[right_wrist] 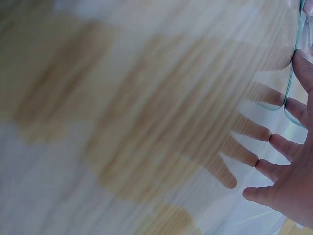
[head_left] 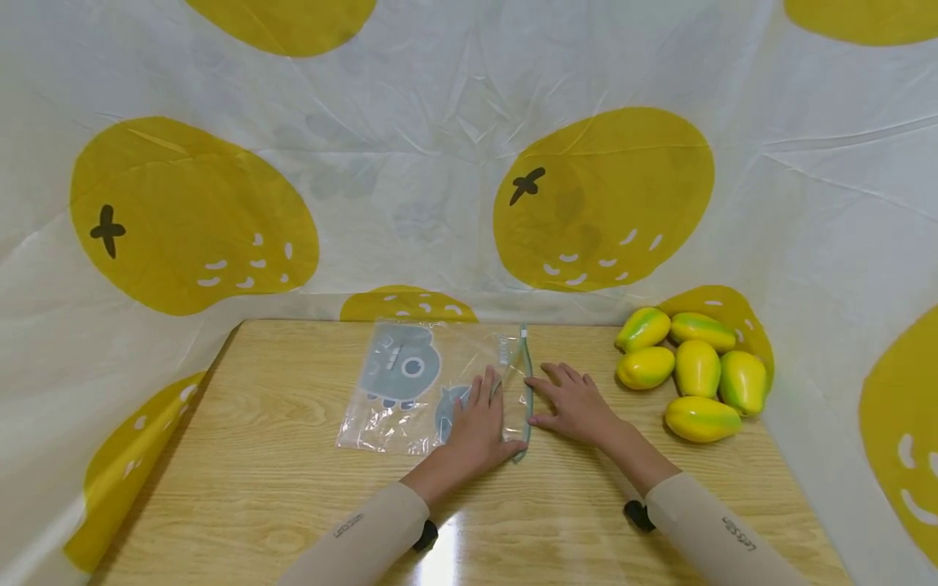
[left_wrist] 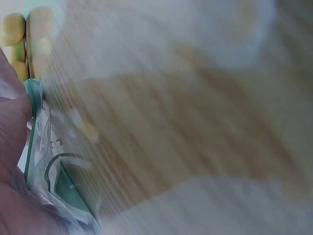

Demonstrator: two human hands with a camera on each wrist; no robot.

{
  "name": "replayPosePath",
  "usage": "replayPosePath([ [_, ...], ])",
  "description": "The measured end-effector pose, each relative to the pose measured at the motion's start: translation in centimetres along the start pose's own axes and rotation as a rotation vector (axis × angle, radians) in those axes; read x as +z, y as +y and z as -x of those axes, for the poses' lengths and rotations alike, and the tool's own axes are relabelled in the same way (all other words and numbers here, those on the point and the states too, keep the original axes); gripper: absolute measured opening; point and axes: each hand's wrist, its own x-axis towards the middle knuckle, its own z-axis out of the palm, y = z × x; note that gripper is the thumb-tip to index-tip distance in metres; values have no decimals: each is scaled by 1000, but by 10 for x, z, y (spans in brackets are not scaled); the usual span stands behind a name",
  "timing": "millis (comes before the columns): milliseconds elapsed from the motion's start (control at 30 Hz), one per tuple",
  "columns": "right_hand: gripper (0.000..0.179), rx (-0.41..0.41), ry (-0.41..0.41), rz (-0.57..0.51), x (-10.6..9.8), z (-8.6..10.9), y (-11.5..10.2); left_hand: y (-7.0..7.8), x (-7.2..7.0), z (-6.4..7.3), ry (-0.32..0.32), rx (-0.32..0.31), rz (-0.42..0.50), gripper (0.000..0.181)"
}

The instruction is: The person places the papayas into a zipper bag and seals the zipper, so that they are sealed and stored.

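Observation:
A clear plastic zip bag (head_left: 406, 382) with blue-grey cartoon prints lies flat on the wooden table, its green zip edge (head_left: 529, 391) toward the right. My left hand (head_left: 479, 427) rests on the bag beside this edge, fingers extended, the thumb at the zip strip's near end. From the other side, my right hand (head_left: 575, 403) reaches in with spread fingers, and its thumb and index fingertips touch the green edge. In the right wrist view the fingers (right_wrist: 281, 147) are spread on the glossy tabletop. The bag's mouth bulges slightly between the hands.
Several yellow-green mango-like fruits (head_left: 698, 370) sit in a group at the table's back right. A white cloth (head_left: 410, 203) printed with large yellow fruit surrounds the wooden table (head_left: 278, 456) at the back and sides.

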Motion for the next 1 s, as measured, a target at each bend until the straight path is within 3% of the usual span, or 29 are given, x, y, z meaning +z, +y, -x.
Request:
replayPosePath([
  [367,69,20,-4,-16,1,0,-2,0,-7,6,14,32,-40,109],
  [667,69,28,5,-31,3,-1,-2,-2,-8,7,64,26,-66,108],
  [1000,69,26,20,-33,4,0,-2,-5,-6,5,38,16,-29,108],
])
